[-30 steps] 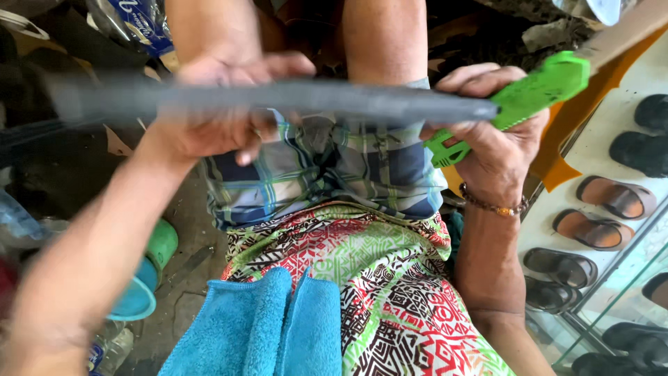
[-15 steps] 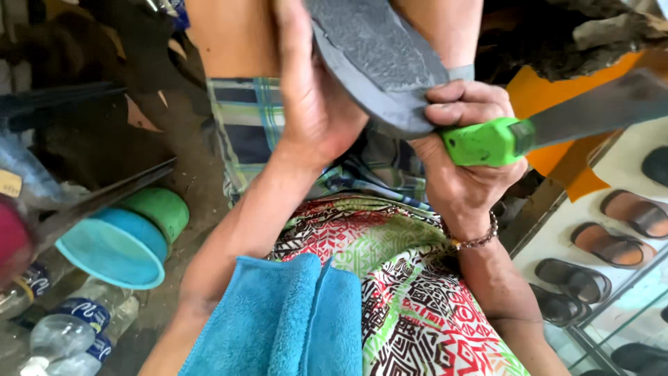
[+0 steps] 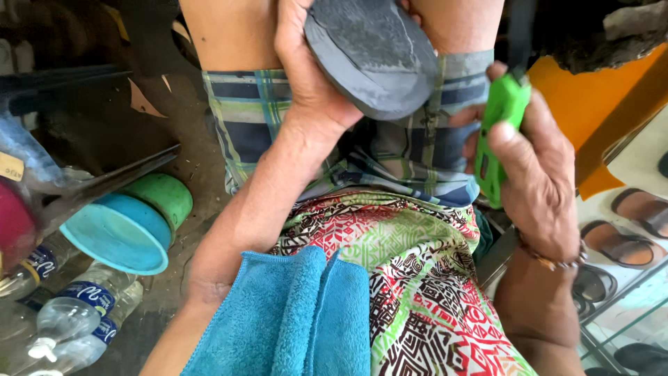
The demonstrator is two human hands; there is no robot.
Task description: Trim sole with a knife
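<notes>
Dirt floor (image 3: 188, 160); bowls (image 3: 122, 230), perhaps bottles (image 3: 69, 313).

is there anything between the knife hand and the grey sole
Nothing visible. The right hand grips the green-handled knife beside the grey sole that the left hand holds; only open air above the checked shorts separates them.

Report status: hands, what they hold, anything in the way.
Left hand grips grey shoe sole, underside up. Right hand closed on green knife handle, blade up, apart from sole. Nothing between them.
</notes>
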